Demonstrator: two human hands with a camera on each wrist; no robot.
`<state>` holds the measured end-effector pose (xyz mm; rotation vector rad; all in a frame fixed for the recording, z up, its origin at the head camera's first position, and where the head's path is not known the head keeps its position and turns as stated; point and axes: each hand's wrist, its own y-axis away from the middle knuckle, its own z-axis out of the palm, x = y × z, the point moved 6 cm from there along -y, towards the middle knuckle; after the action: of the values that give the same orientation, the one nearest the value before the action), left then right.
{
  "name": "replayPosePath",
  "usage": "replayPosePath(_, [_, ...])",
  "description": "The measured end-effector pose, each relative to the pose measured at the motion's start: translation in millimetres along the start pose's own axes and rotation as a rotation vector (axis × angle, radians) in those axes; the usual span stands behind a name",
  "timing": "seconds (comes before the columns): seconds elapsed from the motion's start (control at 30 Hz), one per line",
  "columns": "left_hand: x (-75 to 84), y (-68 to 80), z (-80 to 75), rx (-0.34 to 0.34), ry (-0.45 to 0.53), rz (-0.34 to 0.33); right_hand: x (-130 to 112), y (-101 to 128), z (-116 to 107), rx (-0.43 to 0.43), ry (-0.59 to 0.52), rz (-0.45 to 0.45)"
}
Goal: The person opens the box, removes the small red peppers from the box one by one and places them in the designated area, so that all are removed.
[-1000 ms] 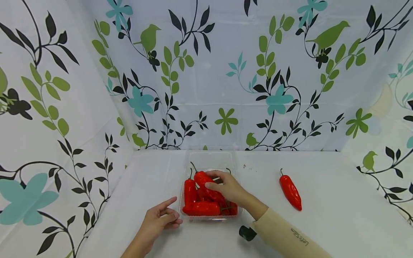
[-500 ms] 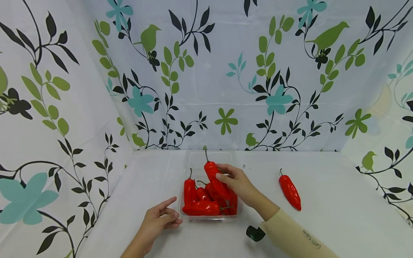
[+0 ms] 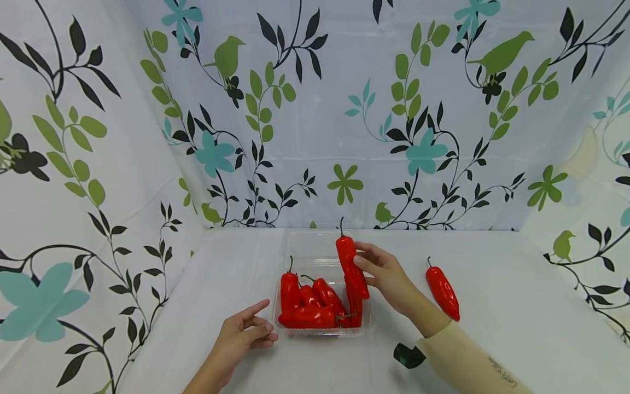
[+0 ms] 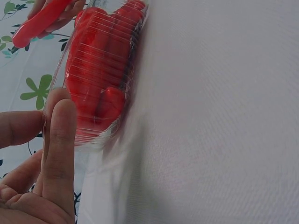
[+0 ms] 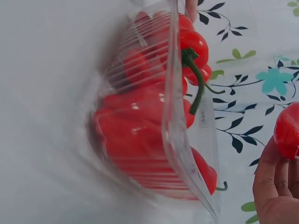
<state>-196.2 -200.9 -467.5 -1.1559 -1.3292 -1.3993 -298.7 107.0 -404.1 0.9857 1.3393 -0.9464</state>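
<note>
My right hand (image 3: 389, 276) grips a long red pepper (image 3: 348, 260) by its middle, stem up, over the right side of a clear plastic container (image 3: 322, 332). In the right wrist view the rounded end of this pepper (image 5: 287, 133) shows between my fingers. Several more red peppers (image 3: 310, 317) with green stems lie inside the container, seen through its ribbed wall in both wrist views. My left hand (image 3: 243, 334) rests at the container's near left corner, fingers loosely extended and holding nothing. Its fingertips (image 4: 63, 112) overlap the container's edge in the left wrist view.
A single red pepper (image 3: 443, 293) lies on the white table (image 3: 492, 339) to the right. The container's clear lid (image 3: 320, 239) stands hinged open at the back. Patterned cloth (image 3: 315, 109) hangs behind and at both sides. A dark wrist device (image 3: 408, 355) sits under the right sleeve.
My right hand has lifted the gripped pepper from among the others and carried it right, turning it more upright. The left hand has stayed in place.
</note>
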Motion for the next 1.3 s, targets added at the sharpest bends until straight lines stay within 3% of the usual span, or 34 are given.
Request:
replayPosePath(0.23, [1.0,1.1,0.1,-0.001,0.003,0.003,-8,8,-22,0.035,-0.024,-0.007])
replayPosePath(0.6, [0.3,1.7,-2.0,0.008,-0.002,-0.003,-16,23,-61,0.107,0.032,-0.034])
replayPosePath(1.3, [3.9,3.5,-1.7,-0.001,0.000,0.021,1,51,-153,0.287,0.100,0.085])
